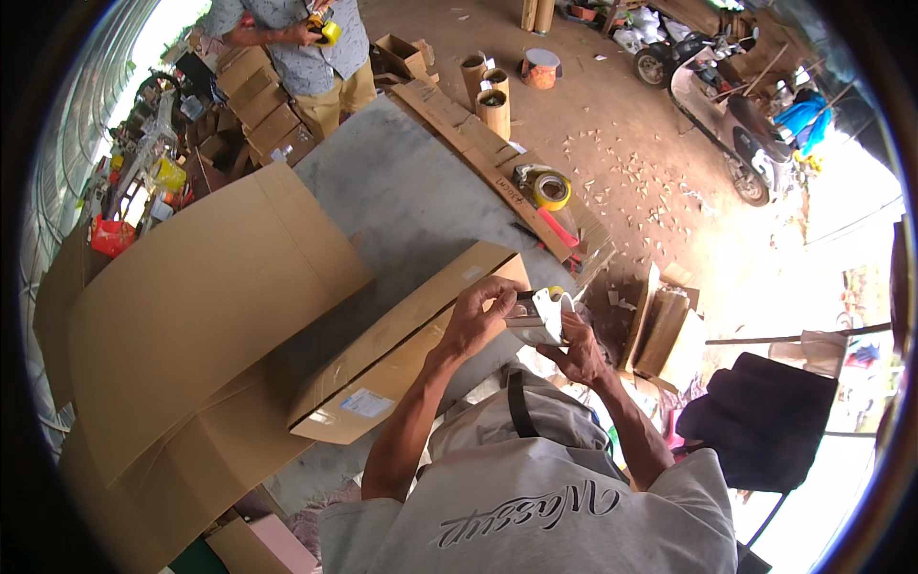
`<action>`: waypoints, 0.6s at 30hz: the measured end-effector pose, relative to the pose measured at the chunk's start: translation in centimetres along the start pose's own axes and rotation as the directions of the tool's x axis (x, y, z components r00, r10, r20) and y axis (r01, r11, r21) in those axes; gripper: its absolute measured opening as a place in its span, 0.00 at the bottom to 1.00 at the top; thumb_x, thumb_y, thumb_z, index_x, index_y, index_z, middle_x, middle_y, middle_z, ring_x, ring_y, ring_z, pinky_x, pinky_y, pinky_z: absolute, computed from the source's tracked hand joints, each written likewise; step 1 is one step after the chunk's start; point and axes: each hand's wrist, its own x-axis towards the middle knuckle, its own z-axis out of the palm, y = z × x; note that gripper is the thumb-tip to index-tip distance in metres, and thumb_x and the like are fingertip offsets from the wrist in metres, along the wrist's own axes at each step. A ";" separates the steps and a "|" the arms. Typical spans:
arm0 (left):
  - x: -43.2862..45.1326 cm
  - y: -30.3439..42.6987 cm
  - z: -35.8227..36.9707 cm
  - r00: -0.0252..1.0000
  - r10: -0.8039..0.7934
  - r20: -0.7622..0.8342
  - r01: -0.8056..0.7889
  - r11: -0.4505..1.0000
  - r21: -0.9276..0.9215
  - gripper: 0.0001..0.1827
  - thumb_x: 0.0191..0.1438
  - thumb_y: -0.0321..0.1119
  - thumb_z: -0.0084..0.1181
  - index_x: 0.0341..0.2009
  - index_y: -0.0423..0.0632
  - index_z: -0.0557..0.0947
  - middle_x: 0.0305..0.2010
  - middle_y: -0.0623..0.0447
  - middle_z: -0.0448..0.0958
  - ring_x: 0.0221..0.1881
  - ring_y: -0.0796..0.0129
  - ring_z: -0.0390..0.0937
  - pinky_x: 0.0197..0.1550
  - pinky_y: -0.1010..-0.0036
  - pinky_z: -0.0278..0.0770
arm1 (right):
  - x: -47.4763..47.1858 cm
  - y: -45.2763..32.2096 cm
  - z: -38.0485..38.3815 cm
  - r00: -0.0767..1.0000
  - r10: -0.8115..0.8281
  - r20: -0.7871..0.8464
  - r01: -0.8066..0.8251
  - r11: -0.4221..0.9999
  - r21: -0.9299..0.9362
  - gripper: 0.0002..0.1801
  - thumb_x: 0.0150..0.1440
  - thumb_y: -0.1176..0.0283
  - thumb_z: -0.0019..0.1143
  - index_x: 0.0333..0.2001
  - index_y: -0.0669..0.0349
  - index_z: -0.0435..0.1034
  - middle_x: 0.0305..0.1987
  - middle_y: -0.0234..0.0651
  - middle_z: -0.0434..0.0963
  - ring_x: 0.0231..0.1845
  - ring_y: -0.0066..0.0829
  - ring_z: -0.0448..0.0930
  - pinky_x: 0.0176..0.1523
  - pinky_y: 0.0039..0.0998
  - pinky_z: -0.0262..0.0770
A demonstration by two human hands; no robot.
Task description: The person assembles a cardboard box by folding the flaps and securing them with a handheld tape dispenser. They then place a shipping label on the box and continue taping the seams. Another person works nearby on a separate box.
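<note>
A white tape dispenser [541, 319] with a roll of tape is between my two hands, in front of my waist. My right hand [579, 351] grips its handle side. The fingers of my left hand [484, 312] touch its other end, by the tape. Just left of the dispenser lies a long, narrow cardboard box [409, 351], with a dark gap running along its top seam, pieces of clear tape and a white label [366, 403]. The box rests on a grey tabletop [358, 168]. A large flat cardboard sheet [215, 308] lies beyond it to the left.
A second tape dispenser [551, 190] and a red-handled tool [558, 226] lie by a marked cardboard strip [488, 179] at the table's edge. Another person [308, 50] holds a yellow tape dispenser at the far end. Cardboard tubes [493, 107], open boxes [663, 333] and a scooter [746, 129] stand around.
</note>
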 end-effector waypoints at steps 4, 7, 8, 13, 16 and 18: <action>-4.9 -1.4 -1.0 0.998 -0.014 -0.057 0.013 1.000 -0.027 0.13 0.64 0.33 0.57 0.49 0.42 0.86 0.48 0.52 0.83 0.51 0.69 0.79 0.57 0.69 0.75 | -1.6 -1.2 3.1 0.981 0.136 0.135 -0.137 0.991 0.002 0.23 0.52 0.69 0.72 0.52 0.64 0.77 0.51 0.48 0.82 0.57 0.53 0.79 0.60 0.47 0.73; -8.1 -2.9 -2.0 0.992 -0.121 -0.036 0.122 0.993 0.004 0.12 0.63 0.34 0.60 0.48 0.43 0.87 0.46 0.52 0.84 0.46 0.69 0.80 0.51 0.70 0.77 | -2.8 -2.5 5.9 0.925 0.316 0.214 -0.319 0.948 -0.020 0.30 0.48 0.64 0.76 0.53 0.65 0.74 0.44 0.52 0.83 0.48 0.51 0.84 0.52 0.44 0.78; -9.3 -2.8 -2.4 0.979 -0.195 -0.056 0.196 0.980 0.016 0.12 0.62 0.35 0.63 0.44 0.41 0.88 0.42 0.52 0.85 0.43 0.71 0.80 0.49 0.72 0.77 | -2.9 -3.4 6.6 0.897 0.366 0.249 -0.367 0.929 -0.040 0.31 0.48 0.64 0.77 0.54 0.65 0.74 0.44 0.51 0.84 0.47 0.48 0.85 0.51 0.43 0.78; -13.9 -5.1 -6.0 0.951 -0.296 -0.083 0.296 0.955 -0.019 0.12 0.60 0.37 0.64 0.39 0.39 0.89 0.32 0.55 0.84 0.36 0.74 0.78 0.41 0.74 0.75 | -4.2 -5.2 10.3 0.787 0.423 0.449 -0.482 0.876 0.020 0.31 0.51 0.60 0.75 0.55 0.63 0.74 0.43 0.46 0.85 0.46 0.42 0.86 0.51 0.40 0.79; -15.8 -5.8 -7.9 0.945 -0.314 -0.088 0.315 0.949 0.001 0.11 0.59 0.36 0.63 0.35 0.41 0.90 0.28 0.58 0.82 0.33 0.75 0.76 0.39 0.74 0.72 | -4.5 -5.6 12.7 0.764 0.405 0.503 -0.498 0.865 0.061 0.28 0.53 0.56 0.71 0.51 0.64 0.76 0.42 0.47 0.85 0.43 0.40 0.85 0.50 0.40 0.78; -16.5 -5.2 -9.0 0.924 -0.369 -0.098 0.365 0.929 -0.061 0.11 0.58 0.36 0.65 0.33 0.41 0.90 0.26 0.58 0.81 0.30 0.76 0.74 0.37 0.75 0.70 | -4.0 -7.0 13.6 0.709 0.457 0.537 -0.557 0.830 0.030 0.26 0.55 0.55 0.68 0.49 0.67 0.77 0.40 0.46 0.85 0.41 0.37 0.84 0.49 0.39 0.78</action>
